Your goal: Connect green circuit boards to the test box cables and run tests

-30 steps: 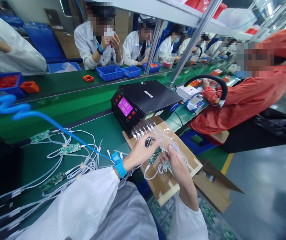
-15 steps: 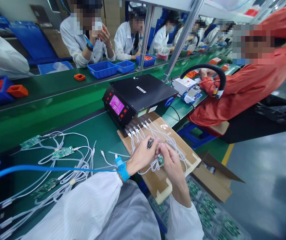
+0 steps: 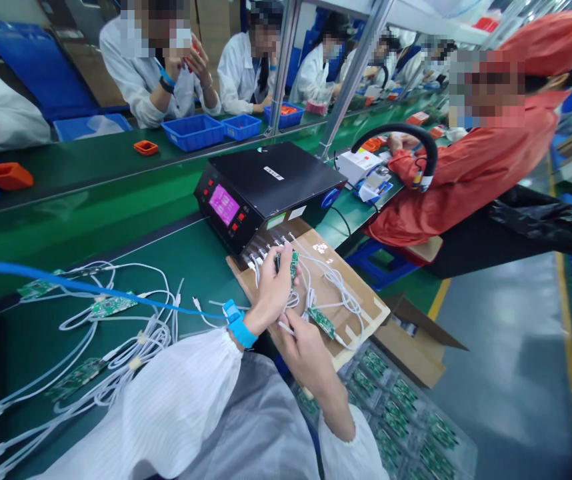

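My left hand (image 3: 272,288), with a blue strap at the wrist, is closed on a green circuit board (image 3: 293,265) in front of the black box. Just below it, my right hand (image 3: 307,347) pinches a white cable plug (image 3: 286,327). Another green board (image 3: 322,323) lies on the cardboard (image 3: 361,303) to the right of my hands, with a white cable at its lower end. White cables run from the front of the black box (image 3: 276,180), whose screen glows pink.
Boards (image 3: 113,305) and tangled white cables (image 3: 151,347) lie on the green table at left. Trays of boards (image 3: 401,413) are at lower right, near an open carton (image 3: 411,347). A person in red (image 3: 471,180) sits at right; others in white sit across the line.
My left hand has moved up and left, showing the board in it. My right hand has moved down and left, apart from it, with a white plug. The view has shifted slightly.
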Available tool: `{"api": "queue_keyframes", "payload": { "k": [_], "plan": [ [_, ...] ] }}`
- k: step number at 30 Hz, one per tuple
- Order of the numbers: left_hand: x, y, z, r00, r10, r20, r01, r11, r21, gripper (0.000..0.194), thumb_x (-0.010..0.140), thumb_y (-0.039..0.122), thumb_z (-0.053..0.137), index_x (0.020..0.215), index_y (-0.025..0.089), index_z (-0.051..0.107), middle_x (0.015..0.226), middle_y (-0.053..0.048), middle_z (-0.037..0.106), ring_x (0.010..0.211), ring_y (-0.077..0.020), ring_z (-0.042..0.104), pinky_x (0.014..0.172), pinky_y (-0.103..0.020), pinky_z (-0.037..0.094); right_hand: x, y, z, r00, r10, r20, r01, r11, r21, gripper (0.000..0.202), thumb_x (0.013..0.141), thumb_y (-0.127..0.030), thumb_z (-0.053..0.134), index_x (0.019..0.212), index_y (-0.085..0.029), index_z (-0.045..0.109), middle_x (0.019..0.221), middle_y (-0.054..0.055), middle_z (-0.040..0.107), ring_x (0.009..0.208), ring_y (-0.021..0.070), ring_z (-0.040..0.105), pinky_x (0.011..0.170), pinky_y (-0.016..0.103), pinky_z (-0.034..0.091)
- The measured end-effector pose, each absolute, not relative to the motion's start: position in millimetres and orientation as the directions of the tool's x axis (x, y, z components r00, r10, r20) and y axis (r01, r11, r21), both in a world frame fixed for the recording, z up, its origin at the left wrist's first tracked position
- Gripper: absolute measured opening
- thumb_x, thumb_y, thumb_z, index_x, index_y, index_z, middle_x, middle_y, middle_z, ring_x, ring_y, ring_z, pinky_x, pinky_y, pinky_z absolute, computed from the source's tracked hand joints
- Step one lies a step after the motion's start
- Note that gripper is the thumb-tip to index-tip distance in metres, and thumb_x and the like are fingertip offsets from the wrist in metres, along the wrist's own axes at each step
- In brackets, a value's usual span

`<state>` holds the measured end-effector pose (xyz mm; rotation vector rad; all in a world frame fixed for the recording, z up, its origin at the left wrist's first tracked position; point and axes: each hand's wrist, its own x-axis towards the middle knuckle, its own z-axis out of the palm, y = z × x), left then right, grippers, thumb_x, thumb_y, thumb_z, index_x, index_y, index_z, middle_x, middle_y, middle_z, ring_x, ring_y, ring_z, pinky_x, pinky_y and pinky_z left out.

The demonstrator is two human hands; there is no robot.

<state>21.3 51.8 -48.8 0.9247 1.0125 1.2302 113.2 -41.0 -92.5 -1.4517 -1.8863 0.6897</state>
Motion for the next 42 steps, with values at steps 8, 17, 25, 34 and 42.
{"api": "queue_keyframes", "payload": {
  "k": [8, 17, 25, 34, 42],
  "plan": [
    [28.1, 43.7, -42.8, -0.086, 0.996, 0.023, -0.350, -0.052, 0.935, 0.041, 0.101, 0.064, 0.054, 0.097, 0.023, 0.051, 0.072, 0.004, 0.058, 0.056, -0.0093, 0.054, 0.052, -0.020, 0.042, 123.7, -44.9, -81.5, -0.215, 0.915, 0.343, 0.698, 0.389, -0.601, 0.036, 0.110, -0.033, 0.037, 0.077, -0.025, 0.048, 0.068, 0.002, 0.057, 0.062, 0.0188, 0.049, 0.061, 0.032, 0.033],
    [2.8, 44.7, 11.5, -0.136, 0.964, 0.227, -0.276, -0.257, 0.926, 0.044, 0.097, 0.067, 0.058, 0.101, 0.022, 0.056, 0.076, 0.001, 0.059, 0.059, -0.0096, 0.056, 0.057, -0.021, 0.048, 109.0, -53.3, -106.4, -0.352, 0.906, 0.237, 0.727, 0.423, -0.540, 0.033, 0.111, -0.035, 0.043, 0.083, -0.023, 0.057, 0.072, 0.003, 0.063, 0.068, 0.0199, 0.059, 0.078, 0.037, 0.046],
    [-2.1, 33.0, 7.9, 0.192, 0.942, -0.275, -0.403, 0.331, 0.853, 0.053, 0.092, 0.071, 0.063, 0.085, 0.020, 0.050, 0.069, 0.001, 0.059, 0.049, -0.0104, 0.055, 0.044, -0.021, 0.042, 155.2, -54.3, -78.1, -0.562, 0.825, 0.060, 0.513, 0.405, -0.757, 0.107, 0.066, -0.066, 0.090, 0.155, -0.029, 0.046, 0.154, 0.014, 0.053, 0.143, 0.0331, 0.052, 0.118, 0.049, 0.047],
    [1.1, 39.3, -3.1, 0.176, 0.907, -0.383, -0.422, 0.421, 0.803, 0.047, 0.096, 0.064, 0.063, 0.089, 0.020, 0.049, 0.074, -0.001, 0.064, 0.055, -0.0110, 0.062, 0.054, -0.023, 0.051, 229.5, 2.2, -119.7, -0.372, 0.902, 0.217, 0.769, 0.431, -0.472, 0.037, 0.104, -0.049, 0.052, 0.091, -0.023, 0.075, 0.082, 0.011, 0.068, 0.087, 0.0299, 0.063, 0.079, 0.049, 0.055],
    [2.3, 45.9, -25.9, 0.219, 0.905, -0.365, -0.244, 0.413, 0.877, 0.035, 0.103, 0.056, 0.057, 0.103, 0.021, 0.052, 0.080, 0.000, 0.063, 0.052, -0.0083, 0.053, 0.047, -0.019, 0.040, 233.0, 6.7, -73.6, -0.260, 0.958, 0.117, 0.592, 0.254, -0.765, 0.033, 0.097, -0.054, 0.065, 0.091, -0.022, 0.073, 0.084, 0.003, 0.068, 0.075, 0.0195, 0.058, 0.075, 0.035, 0.049]
  ]
}}
